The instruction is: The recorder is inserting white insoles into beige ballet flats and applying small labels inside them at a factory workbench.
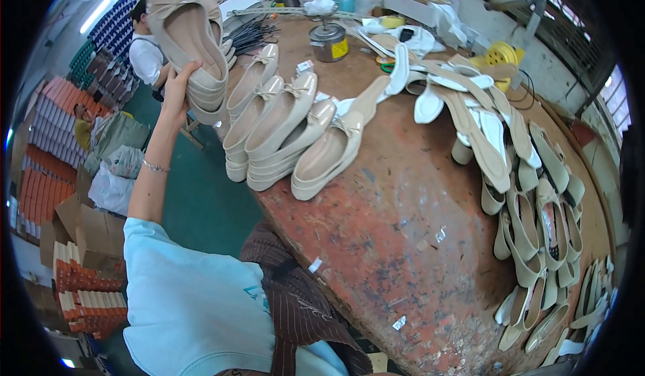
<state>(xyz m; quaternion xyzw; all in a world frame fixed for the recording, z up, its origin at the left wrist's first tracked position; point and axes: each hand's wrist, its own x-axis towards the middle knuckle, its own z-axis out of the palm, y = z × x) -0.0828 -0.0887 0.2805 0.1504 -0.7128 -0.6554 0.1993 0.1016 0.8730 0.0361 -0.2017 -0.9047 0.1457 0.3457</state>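
My left arm reaches out at the left, and my left hand [178, 88] is closed around the near side of a stack of beige ballet flats [207, 87]. The topmost shoe in it has a small bow at the toe and a pale insole. More nested flats [269, 137] with bows stand in a row along the table's edge, just right of the held stack. At the end of that row, a single flat [329, 154] lies nearest the bare tabletop. My right hand is out of view.
The worn reddish table [390, 221] carries loose insoles [474, 134] and more unfinished beige shoes [531, 221] along its right side. A tin can [329, 42] and black strips [252, 38] sit farther back. Shoe boxes [50, 181] are piled at the left, where a person [146, 57] stands.
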